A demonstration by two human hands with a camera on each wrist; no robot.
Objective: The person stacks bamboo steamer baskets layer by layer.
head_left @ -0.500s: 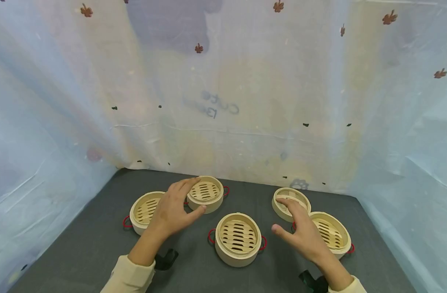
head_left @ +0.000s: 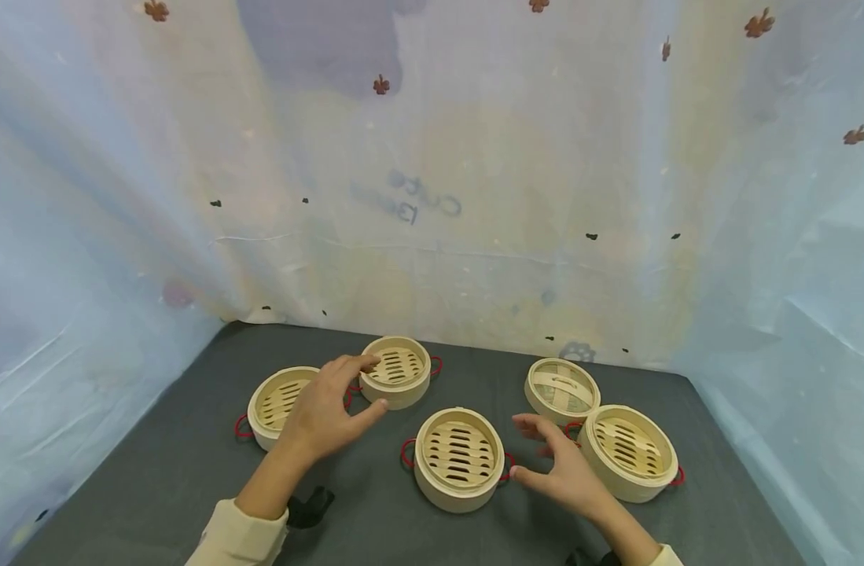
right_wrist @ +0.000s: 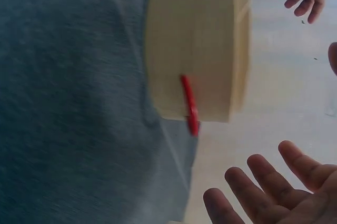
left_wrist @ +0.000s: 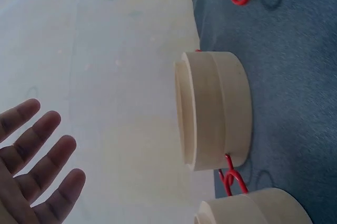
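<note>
While the left hand (head_left: 325, 413) hovers near the left steamer (head_left: 271, 402), fingers spread and released, the right hand (head_left: 566, 472), its fingers also released, hangs just right of the near middle steamer (head_left: 460, 456). A far steamer (head_left: 398, 369), a right steamer (head_left: 631, 452) and a strapped lid (head_left: 562, 389) share the dark worktop (head_left: 375, 511).

Head camera overlooks steamers (head_left: 459, 457); wrist cameras sit closer.
</note>
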